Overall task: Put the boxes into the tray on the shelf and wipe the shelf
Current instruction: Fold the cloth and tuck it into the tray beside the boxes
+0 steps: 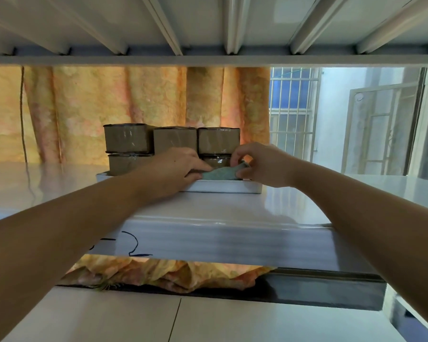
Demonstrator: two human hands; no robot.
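A white tray (pixel 223 186) is seen on a shiny white shelf (pixel 232 211), a little way back from the front edge. Brown cardboard boxes (pixel 174 139) are stacked inside the tray. Three boxes are lined up side by side in the top row. Two more can be seen under them, one on the left (pixel 124 162) and one on the right (pixel 216 162). The middle of the bottom row is hidden by the hands. Clear tape is stuck on the fronts of the boxes.

A small blue-green cloth (pixel 220 173) is held just above the front rim of the tray, in front of the lower right box. Its left end is pinched by the left hand (pixel 173 169), between thumb and fingers. Its right end is pinched by the right hand (pixel 262 166), with the fingers curled around it. Both arms are stretched out over the shelf.

A yellow and orange curtain (pixel 109 99) is hung behind the shelf. A window with white bars (pixel 292 107) is seen to the right of it. The ribbed underside of a higher shelf (pixel 208 25) is seen across the top. A thin dark string (pixel 134 243) is looped on the front edge of the shelf.
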